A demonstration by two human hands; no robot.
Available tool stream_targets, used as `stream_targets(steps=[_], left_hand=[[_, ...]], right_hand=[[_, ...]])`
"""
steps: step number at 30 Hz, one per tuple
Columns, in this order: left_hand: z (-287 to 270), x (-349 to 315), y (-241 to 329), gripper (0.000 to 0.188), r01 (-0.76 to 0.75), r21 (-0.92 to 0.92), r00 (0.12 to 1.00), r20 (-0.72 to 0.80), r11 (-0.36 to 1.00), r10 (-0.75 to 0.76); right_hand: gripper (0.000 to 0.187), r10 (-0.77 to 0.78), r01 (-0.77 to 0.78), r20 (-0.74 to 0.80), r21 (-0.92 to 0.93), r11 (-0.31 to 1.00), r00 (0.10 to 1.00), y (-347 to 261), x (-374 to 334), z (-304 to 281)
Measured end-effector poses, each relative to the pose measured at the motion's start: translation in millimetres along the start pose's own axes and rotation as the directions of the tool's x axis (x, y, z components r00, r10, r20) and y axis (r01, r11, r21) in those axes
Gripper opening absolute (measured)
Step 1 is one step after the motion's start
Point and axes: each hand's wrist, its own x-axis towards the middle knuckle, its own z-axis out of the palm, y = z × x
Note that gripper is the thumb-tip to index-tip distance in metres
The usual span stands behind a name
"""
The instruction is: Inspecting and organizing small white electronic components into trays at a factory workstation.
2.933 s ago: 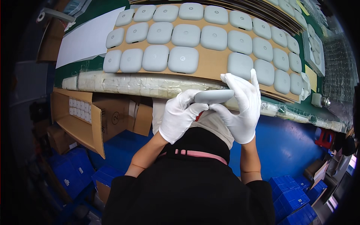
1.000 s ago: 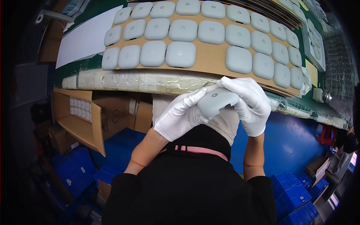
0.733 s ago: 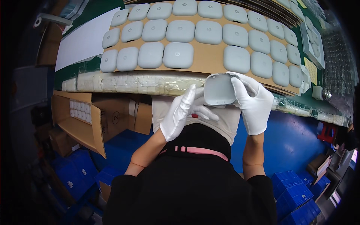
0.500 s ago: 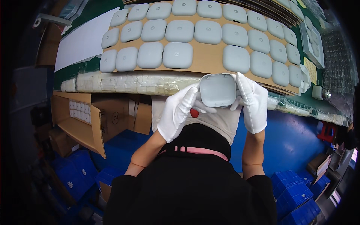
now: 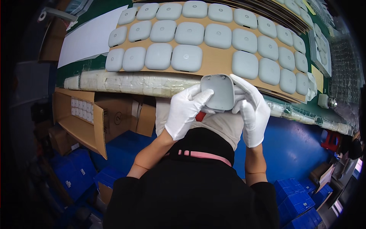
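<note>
Shell (image 5: pixel 223 91): pale grey, square with rounded corners, shallow and dished. Hollow inner face toward camera, plain, thin rim round it. Two small round details by far edge, tiny marks along near edge. Tilted slightly, lifted clear, far edge overlapping front of bench (image 5: pixel 141 83) in view. Gripped at left side by left hand (image 5: pixel 187 108), thumb on inner face. Right hand (image 5: pixel 249 108) cupped at right side, contact unclear.
</note>
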Motion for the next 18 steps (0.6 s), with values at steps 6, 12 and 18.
stream_targets(steps=[6, 12, 18], left_hand=[[6, 6, -22, 0.036, 0.196, -0.407, 0.980, 0.069, 0.892, -0.184], [-1, 6, -24, 0.038, 0.155, -0.391, 0.986, 0.115, 0.907, -0.119], [-18, 6, -20, 0.044, 0.135, -0.472, 0.988, 0.135, 0.871, -0.080]], right_hand=[[0.053, -0.533, 0.461, 0.065, -0.596, 0.657, 0.843, 8, 1, 32], [0.055, -0.694, 0.581, 0.101, -0.638, 0.504, 0.713, 12, 31, 31], [0.048, -0.643, 0.580, 0.326, -0.781, 0.229, 0.693, 15, 53, 21]])
